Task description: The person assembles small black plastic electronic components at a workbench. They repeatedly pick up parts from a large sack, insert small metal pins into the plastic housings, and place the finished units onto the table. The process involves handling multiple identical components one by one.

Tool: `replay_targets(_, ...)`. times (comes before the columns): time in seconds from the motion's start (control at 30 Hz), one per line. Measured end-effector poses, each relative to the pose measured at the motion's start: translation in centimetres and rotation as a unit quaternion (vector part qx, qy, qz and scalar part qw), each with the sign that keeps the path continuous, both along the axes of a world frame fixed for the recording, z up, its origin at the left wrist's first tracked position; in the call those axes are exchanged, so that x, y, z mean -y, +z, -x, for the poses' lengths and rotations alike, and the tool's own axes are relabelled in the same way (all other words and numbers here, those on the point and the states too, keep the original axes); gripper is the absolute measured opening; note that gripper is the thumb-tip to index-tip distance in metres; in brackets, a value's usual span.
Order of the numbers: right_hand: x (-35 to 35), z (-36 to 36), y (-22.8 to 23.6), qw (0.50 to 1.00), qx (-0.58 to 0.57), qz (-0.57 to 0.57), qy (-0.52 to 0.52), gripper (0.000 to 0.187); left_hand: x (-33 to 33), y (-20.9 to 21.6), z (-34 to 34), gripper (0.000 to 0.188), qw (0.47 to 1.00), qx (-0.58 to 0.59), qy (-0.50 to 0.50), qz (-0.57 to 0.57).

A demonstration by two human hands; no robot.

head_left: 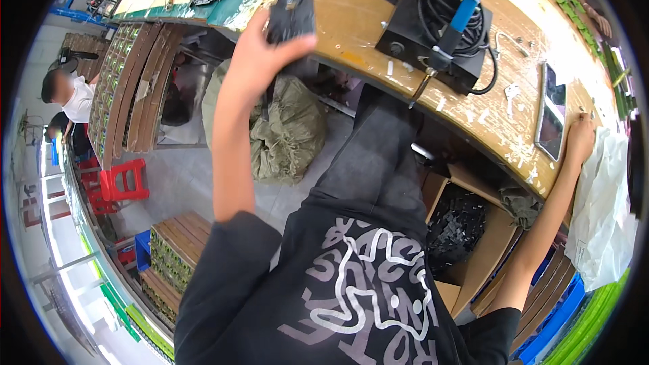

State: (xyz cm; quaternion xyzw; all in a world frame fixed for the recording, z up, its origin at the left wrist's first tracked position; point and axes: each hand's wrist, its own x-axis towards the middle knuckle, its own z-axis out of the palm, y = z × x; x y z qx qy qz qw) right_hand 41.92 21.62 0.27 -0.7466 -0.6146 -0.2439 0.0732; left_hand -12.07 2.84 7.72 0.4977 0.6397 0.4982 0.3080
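A black molded plastic part (292, 10) is raised over the table's near edge at the left, with my left hand (270, 44) closed on it, thumb across its lower end. Slight blur hides the part's detail. Out at the far right, my right hand (580, 136) rests at the table edge with its fingers curled in. Whatever those fingers hold, if anything, is too small to name. Beside that hand lies a phone (552, 118) with a dark screen. A pale plastic bag (602, 196) hangs below the right wrist.
A black box (405, 34) with coiled cable and a blue-handled tool (470, 3) stands on the wooden table (345, 13). White scraps lie about. Black parts rest on a green mat (226, 7). Below are a green sack (287, 132), a carton of black pieces (460, 220) and red stools (125, 179).
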Motion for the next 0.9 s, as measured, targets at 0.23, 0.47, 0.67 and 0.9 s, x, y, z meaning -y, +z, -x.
replay_targets(0.23, 0.2, 2.1, 0.4, 1.0, 0.011, -0.012, 0.004, 0.024, -14.7, -3.6, 5.1, 0.087, 0.963, -0.267, 0.013, -0.024)
replay_targets(0.47, 0.6, 1.7, 1.0, 0.999, 0.021, 0.026, -0.033, 0.028, -15.2, -5.4, 2.8, 0.102, 0.923, -0.363, 0.068, -0.108)
replay_targets(0.67, -1.5, -1.1, -0.2, 0.999, 0.026, 0.041, -0.019, 0.03, -12.7, -2.1, 2.5, 0.086, 0.991, -0.01, -0.12, 0.05)
replay_targets(0.9, -2.2, -2.6, -0.7, 0.999, 0.024, 0.047, 0.005, 0.03, -6.1, -3.1, 4.1, 0.034, 0.989, 0.106, 0.011, -0.099)
